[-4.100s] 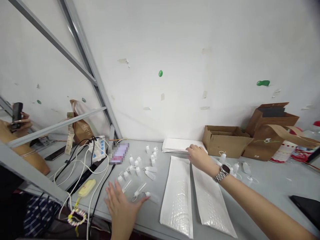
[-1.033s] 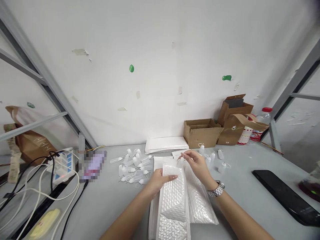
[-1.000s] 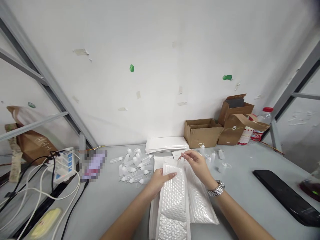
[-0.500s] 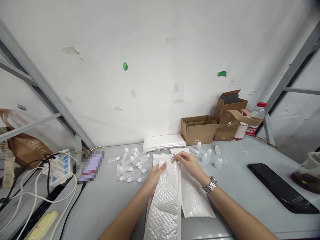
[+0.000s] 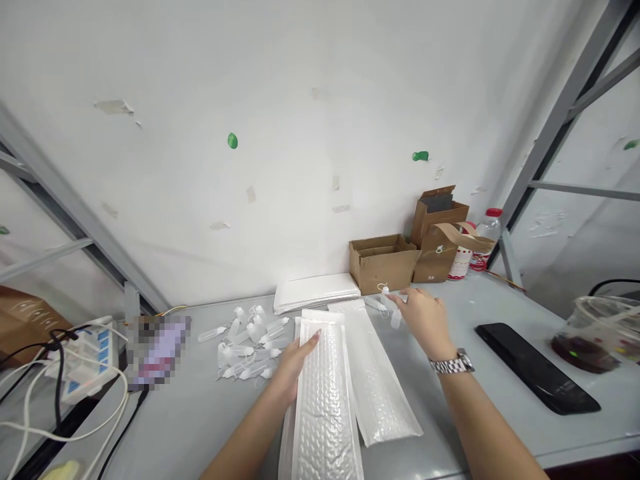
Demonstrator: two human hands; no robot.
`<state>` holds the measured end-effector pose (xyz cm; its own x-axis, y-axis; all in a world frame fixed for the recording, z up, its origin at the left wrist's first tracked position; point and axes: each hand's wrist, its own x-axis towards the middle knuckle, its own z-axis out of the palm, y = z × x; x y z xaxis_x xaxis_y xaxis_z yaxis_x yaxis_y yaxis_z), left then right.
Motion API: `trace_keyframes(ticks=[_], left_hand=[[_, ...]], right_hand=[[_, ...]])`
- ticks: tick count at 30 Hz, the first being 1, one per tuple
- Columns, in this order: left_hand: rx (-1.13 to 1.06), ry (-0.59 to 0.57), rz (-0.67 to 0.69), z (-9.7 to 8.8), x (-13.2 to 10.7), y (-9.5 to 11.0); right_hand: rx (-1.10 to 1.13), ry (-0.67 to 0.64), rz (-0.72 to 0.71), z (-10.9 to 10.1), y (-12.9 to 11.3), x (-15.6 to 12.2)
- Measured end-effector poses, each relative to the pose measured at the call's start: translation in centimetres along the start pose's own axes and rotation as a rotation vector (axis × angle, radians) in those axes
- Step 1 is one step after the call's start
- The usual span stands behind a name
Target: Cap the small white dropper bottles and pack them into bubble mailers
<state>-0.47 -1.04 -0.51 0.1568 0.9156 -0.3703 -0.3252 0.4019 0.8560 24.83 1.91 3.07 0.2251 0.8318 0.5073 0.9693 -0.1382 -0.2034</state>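
Note:
My left hand grips the left edge of a white bubble mailer, thumb on top. Another mailer edge shows beneath it. A second bubble mailer lies flat to its right on the table. Over the small bottles at the right, my right hand reaches out with its fingers parted. Its fingertips are by a small white squeeze bottle with a looped cap; whether they touch is unclear. Another small bottle stands just below the fingers, and the hand hides others. Several similar bottles lie piled left of the mailers.
A stack of flat white mailers lies against the wall. Behind the right hand stand an open cardboard box and a brown paper bag. A black slab-like object and a cup of dark liquid are at right; a power strip with cables is left.
My right hand has let go of the mailer's top end and moved right, over the small bottles. My left hand still holds the mailer. The view has turned slightly right.

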Motion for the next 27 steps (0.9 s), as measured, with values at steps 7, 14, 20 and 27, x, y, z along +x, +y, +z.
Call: trace_keyframes(ticks=[7, 14, 20, 27], left_hand=[[0.015, 0.004, -0.023, 0.2, 0.0, 0.1], [0.03, -0.126, -0.113, 0.4, -0.8, 0.8], [0.143, -0.263, -0.074, 1.0, -1.6, 0.8], [0.17, -0.331, -0.058, 1.1, -1.6, 0.6]], right_hand=[[-0.043, -0.138, -0.112, 1.2, 0.3, -0.7], [0.662, -0.052, -0.051, 1.0, -0.8, 0.2], [1.28, -0.253, -0.005, -0.2, -3.9, -1.2], [1.307, -0.43, 0.073, 1.2, -5.9, -2.5]])
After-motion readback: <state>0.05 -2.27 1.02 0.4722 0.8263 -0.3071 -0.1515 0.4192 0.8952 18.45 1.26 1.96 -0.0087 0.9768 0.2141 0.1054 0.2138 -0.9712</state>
